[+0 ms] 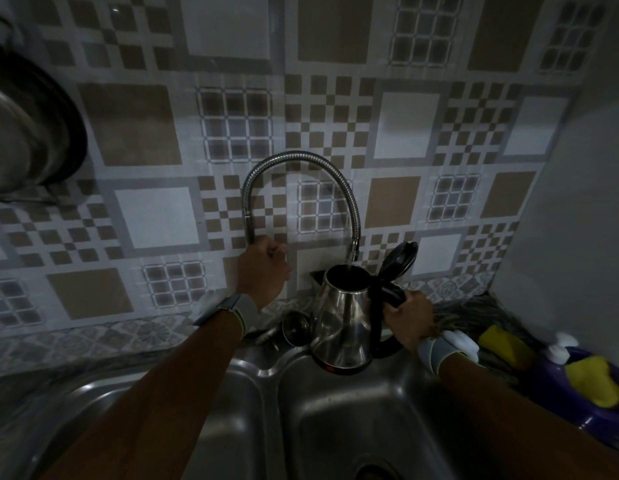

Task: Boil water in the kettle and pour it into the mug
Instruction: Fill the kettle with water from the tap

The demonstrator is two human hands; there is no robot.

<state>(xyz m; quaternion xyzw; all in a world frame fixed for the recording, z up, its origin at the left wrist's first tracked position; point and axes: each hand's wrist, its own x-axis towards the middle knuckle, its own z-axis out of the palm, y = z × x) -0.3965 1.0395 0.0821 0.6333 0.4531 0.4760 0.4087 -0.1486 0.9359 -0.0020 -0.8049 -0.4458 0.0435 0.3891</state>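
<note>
Right grip (406,318) on kettle (342,320) handle — upright, spout leftward

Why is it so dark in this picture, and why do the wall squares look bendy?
Head view: the room is dimly lit, so the sink and arms look shadowy; only the steel kettle and the tap hose catch small glints. The wide-angle lens curves the tile lines near the edges, and the left hand looks slightly blurred.

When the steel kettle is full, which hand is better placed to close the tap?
The left hand: it already grips the tap handle at the base of the flexible metal faucet. The right hand holds the black handle of the steel kettle under the spout, lid open.
</note>
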